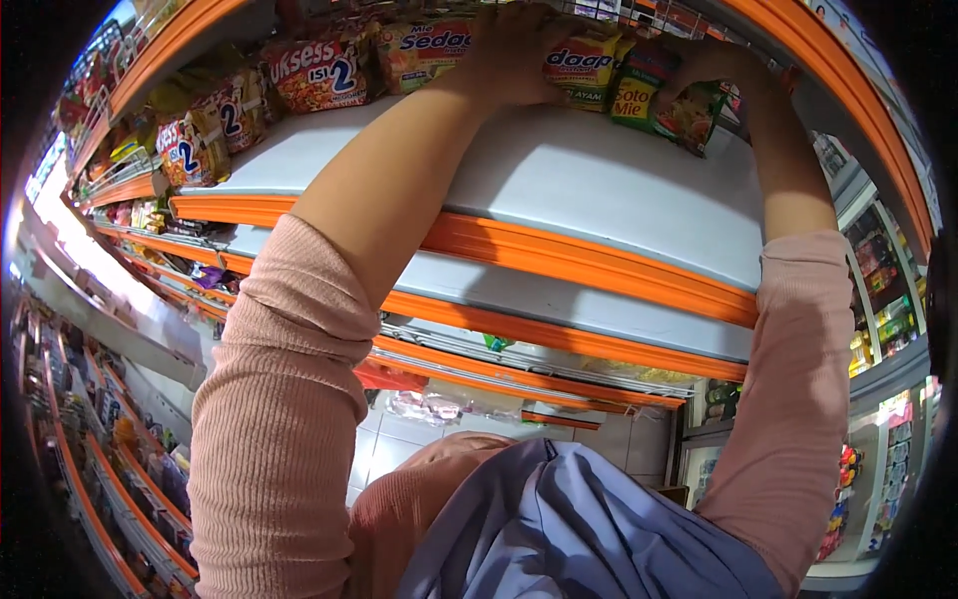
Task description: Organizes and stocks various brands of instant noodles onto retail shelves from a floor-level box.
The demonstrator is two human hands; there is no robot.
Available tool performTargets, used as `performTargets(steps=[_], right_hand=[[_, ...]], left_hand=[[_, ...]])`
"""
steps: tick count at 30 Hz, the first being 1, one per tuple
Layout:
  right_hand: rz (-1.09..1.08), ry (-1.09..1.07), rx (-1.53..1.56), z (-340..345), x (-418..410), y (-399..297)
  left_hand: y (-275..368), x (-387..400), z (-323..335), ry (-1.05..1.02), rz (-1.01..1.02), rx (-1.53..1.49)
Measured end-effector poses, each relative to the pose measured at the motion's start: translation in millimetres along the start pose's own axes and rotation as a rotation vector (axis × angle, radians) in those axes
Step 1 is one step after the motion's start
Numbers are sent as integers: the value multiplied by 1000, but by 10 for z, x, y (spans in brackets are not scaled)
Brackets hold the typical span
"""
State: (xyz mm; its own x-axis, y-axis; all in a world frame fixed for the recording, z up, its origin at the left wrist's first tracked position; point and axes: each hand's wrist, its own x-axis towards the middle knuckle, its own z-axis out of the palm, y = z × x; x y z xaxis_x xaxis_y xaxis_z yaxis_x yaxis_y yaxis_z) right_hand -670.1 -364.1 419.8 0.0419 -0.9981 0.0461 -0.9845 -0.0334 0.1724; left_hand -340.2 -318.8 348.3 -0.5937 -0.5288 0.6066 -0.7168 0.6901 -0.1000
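At the back of the white shelf [599, 165], my left hand [520, 56] reaches in among instant noodle packets. On its left is a Mie Sedaap packet [423, 56], and on its right a second Sedaap packet [580, 71] touches or nearly touches the thumb. Its fingertips are too dim to tell whether they grip anything. Farther right, my right hand [707, 64] holds a green noodle packet [688, 123] by its upper part, thumb across the front. Against that packet stands a green and yellow soto noodle packet [636, 90], slightly tilted.
Red Sukses noodle packets [322, 75] stand along the shelf's left part. An orange price rail [584, 258] edges the shelf, with lower shelves beneath. Overhead at right runs another orange shelf edge [861, 97]. Glass-fronted drink cabinets [883, 299] stand right; stocked racks [112, 449] fill the lower left.
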Motion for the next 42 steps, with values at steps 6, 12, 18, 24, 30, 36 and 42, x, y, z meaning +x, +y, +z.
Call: performTargets(steps=[6,12,18,24,30,36,42], right_hand=[[-18,11,87,155,153,90],[25,-106,52,-79,-297,-278],[20,-88,98,-274,-974,-716],[154,6,130,-241,-1365,-749],[25,-87,233,-278,-2044,-540],[58,-144,354,-192,-2571,-440],[105,-26,331,-242,-2918,-636]], left_hand=[[-72,15,131,91,11,62],[-190,94,350,271,-9,220],[-236,106,351,229,18,131],[-171,94,245,190,17,139],[-144,128,270,266,75,145],[-136,173,316,212,94,133],[-257,302,382,243,161,-4]])
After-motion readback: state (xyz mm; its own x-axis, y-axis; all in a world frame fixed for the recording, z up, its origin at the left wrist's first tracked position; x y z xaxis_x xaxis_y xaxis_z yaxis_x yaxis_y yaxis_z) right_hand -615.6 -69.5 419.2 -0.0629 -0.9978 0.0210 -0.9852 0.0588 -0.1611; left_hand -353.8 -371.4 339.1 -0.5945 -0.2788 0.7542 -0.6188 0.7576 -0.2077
